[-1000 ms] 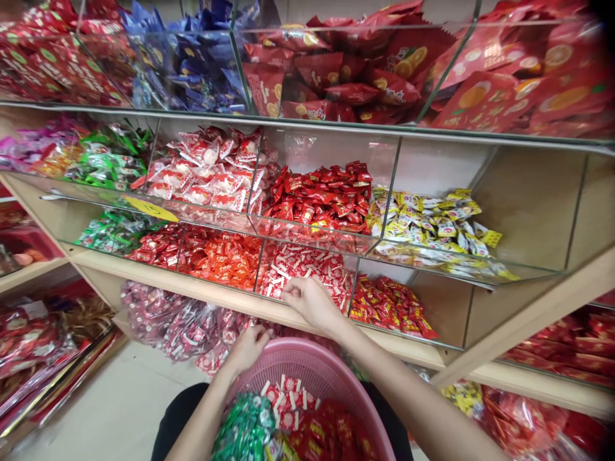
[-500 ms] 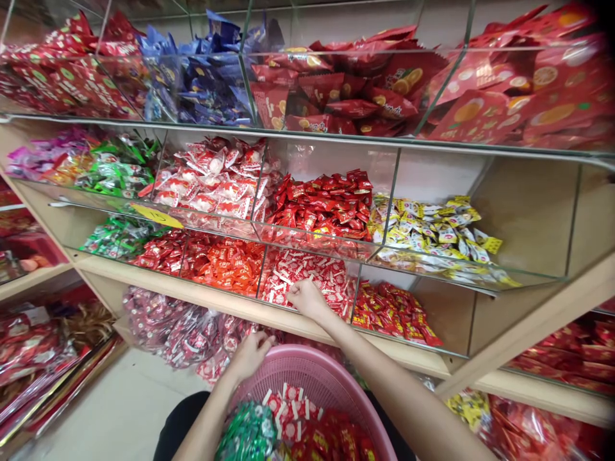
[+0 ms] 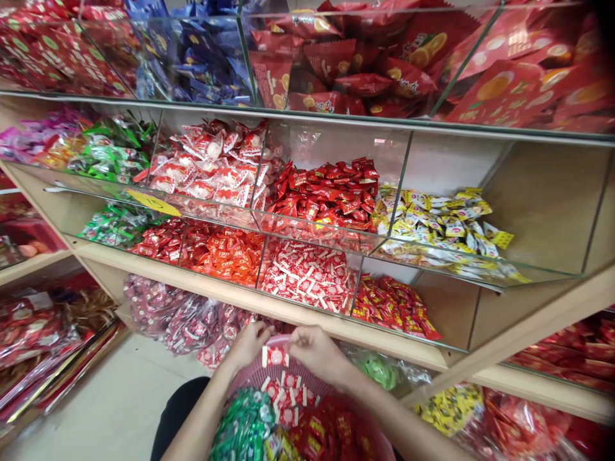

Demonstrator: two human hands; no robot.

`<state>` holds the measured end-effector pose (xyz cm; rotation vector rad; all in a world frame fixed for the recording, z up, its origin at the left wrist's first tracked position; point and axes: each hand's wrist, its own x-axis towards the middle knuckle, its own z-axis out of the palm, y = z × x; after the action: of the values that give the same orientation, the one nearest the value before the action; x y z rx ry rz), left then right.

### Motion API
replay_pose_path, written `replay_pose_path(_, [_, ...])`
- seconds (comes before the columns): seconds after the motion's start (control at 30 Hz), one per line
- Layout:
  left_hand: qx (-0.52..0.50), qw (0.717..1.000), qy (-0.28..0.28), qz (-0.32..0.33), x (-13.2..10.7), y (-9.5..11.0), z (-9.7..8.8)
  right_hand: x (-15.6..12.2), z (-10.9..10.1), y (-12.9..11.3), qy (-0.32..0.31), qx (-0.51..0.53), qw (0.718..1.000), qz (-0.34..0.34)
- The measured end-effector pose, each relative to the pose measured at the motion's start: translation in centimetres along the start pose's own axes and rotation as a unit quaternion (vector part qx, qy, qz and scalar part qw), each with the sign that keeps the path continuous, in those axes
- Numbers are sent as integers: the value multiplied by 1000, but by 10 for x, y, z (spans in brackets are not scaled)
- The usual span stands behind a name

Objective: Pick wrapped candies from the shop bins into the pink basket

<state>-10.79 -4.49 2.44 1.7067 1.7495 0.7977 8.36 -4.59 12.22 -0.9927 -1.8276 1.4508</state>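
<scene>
A pink plastic basket point(image 3: 240, 379) sits low in front of me. It holds green-wrapped candies point(image 3: 245, 419), red-and-white ones point(image 3: 288, 397), dark red ones point(image 3: 331, 429) and some yellow ones point(image 3: 278, 446). My left hand point(image 3: 250, 346) is curled at the basket's far left rim, its fingertips partly hidden. Over the far side of the basket my right hand point(image 3: 314, 351) is closed, with a single red-and-white wrapped candy point(image 3: 275, 356) at its fingertips. Matching candies fill a shelf bin point(image 3: 310, 275) just beyond.
Glass-divided bins of wrapped sweets rise ahead, including orange-red candies point(image 3: 235, 256), red-and-yellow candies point(image 3: 391, 307) and yellow-white candies point(image 3: 442, 221). A wooden shelf edge point(image 3: 288, 314) runs beyond the basket. Bagged candies point(image 3: 182, 326) lie under it. A yellow price tag point(image 3: 154, 202) hangs at left.
My right hand has come back from the red-and-white candy bin to above the basket, and a candy now shows at its fingertips. My left hand stays by the rim.
</scene>
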Motion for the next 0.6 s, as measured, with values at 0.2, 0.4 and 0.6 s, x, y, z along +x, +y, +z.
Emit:
replay_pose_path(0.2, [3, 1000, 4, -5, -1, 3, -1, -14, 16, 85, 8, -111, 984, 140])
replay_pose_path(0.4, [10, 1000, 4, -6, -2, 5, -3, -11, 27, 111, 44, -118, 970, 210])
replay_pose_path(0.6, [12, 1000, 5, -10, -2, 4, -2, -5, 35, 126, 52, -177, 966, 180])
